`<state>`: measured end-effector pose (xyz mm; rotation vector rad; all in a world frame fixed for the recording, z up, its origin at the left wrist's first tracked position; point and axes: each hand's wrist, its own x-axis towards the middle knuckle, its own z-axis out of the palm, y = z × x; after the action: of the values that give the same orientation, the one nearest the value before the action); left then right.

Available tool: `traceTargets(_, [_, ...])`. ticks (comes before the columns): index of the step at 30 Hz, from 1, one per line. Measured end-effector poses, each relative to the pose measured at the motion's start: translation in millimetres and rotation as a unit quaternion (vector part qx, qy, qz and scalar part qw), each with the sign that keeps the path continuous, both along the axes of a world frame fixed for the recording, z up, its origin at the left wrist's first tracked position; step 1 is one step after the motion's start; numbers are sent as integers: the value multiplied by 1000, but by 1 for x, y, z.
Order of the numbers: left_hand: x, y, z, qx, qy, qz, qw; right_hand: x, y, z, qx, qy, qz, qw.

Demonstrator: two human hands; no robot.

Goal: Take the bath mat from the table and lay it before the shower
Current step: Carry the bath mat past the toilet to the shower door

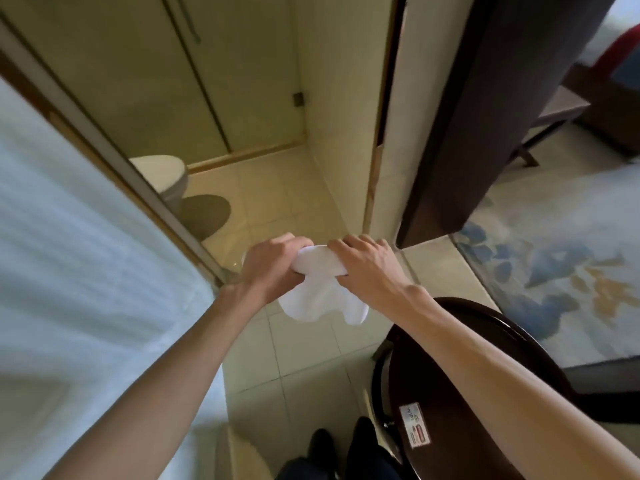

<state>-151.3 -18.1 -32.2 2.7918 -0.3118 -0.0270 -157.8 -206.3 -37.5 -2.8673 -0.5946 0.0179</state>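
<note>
A white folded bath mat (322, 292) hangs in the air in front of me, above the tiled floor at the bathroom doorway. My left hand (273, 268) grips its left side and my right hand (363, 268) grips its right side. Its loose lower corners droop below my hands. The dark round table (460, 403) stands at the lower right, under my right forearm. The glass shower door (166, 98) is straight ahead at the back of the bathroom, with a low threshold (242, 155) at its foot.
A toilet (166, 178) stands left inside the bathroom. A frosted glass wall (69, 254) runs along my left. A dark open door (485, 116) stands right of the doorway, with a patterned carpet (561, 265) beyond. A card (415, 429) lies on the table.
</note>
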Motion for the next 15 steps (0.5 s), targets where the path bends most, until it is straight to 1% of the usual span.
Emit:
traceTargets(7, [-14,38,6,-10,-14,44,999,8,38,5,-5,-8,55,998])
traceTargets(11, [-20,51,6,-15,-35,50,998,12,51,10,-12,-13,71,997])
traceTargets(15, [-20,63,3,-15,-36,49,998,15,63,12,-23,-18,83,996])
